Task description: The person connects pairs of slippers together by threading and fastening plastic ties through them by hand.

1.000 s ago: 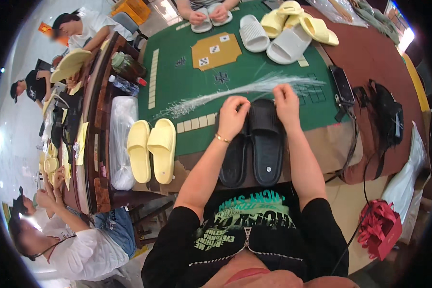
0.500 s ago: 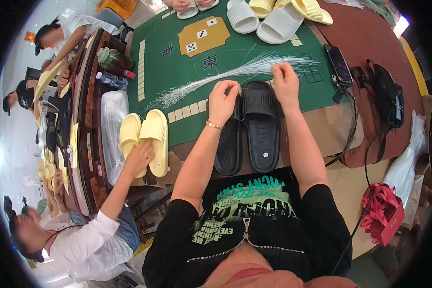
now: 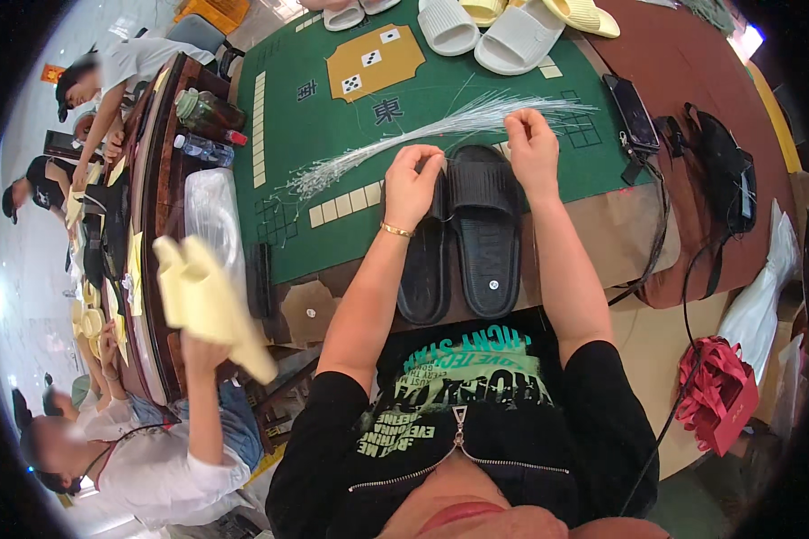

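Note:
A pair of black slide slippers lies side by side at the table's near edge, toes away from me. My left hand pinches finger and thumb together over the left slipper's strap. Off the right slipper's upper right side, my right hand is closed in a similar pinch. A faint thin strand seems to run between the two hands, barely visible. Just beyond them lies a long bundle of thin clear plastic strands, fanned out at its right end, which my right fingers overlap in view.
Grey slippers and yellow ones lie at the far side. A phone and a black bag are on the right. At left, a co-worker's hand holds yellow slippers, near a plastic-wrapped bundle.
The co-worker has lifted the yellow slippers off the table's left edge and moved them left, blurred by motion. My hands keep their pinches over the black slippers with hardly any shift.

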